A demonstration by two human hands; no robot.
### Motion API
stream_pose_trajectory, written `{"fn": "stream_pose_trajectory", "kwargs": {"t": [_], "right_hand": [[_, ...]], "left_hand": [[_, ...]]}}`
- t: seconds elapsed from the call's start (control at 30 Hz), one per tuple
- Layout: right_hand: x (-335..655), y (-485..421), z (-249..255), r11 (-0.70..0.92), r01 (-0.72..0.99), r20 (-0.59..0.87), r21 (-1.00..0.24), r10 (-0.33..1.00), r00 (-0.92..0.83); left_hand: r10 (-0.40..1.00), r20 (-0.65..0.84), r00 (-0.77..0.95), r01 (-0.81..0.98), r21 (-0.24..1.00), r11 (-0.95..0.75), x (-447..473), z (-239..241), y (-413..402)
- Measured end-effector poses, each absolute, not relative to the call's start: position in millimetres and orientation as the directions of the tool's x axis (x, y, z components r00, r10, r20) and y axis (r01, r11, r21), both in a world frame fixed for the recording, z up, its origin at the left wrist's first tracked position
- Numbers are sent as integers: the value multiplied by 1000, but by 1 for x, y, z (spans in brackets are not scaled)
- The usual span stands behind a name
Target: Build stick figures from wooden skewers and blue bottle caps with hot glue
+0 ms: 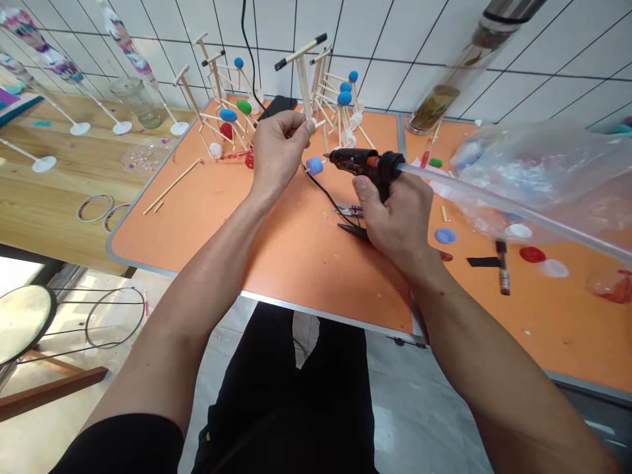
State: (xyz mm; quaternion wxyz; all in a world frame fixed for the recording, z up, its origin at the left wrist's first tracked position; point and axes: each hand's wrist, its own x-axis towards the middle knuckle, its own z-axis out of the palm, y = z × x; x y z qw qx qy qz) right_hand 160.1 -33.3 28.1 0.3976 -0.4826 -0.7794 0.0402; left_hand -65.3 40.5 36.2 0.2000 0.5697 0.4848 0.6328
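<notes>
My left hand [277,150] is closed in a pinch on the lower part of a wooden-stick piece [303,82], which stands up with a black-ended crossbar on top. Just below those fingertips is a light blue cylinder [315,166] with a thin stick through it; whether it joins the held piece I cannot tell. My right hand [399,217] grips a black hot glue gun [356,158], its nozzle pointing left, close to the blue cylinder. A long clear glue stick [498,205] runs out of the gun's back. Behind my left hand are stick models with blue, green and white round parts [228,116].
Snips [349,210] lie under the gun on the orange table [316,263]. Loose sticks [172,187] are at left. A plastic bag [548,171], bottle caps [445,236] and a marker [503,273] lie at right. A clear cylinder [437,105] stands behind. A black cord [323,191] crosses the table.
</notes>
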Motion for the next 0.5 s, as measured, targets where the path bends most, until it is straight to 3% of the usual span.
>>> {"fn": "stream_pose_trajectory", "kwargs": {"t": [0.5], "right_hand": [[167,-21,19,535,728,581,-428,780,-232]], "left_hand": [[796,537,-279,314,835,-452,-68,37,45]]}}
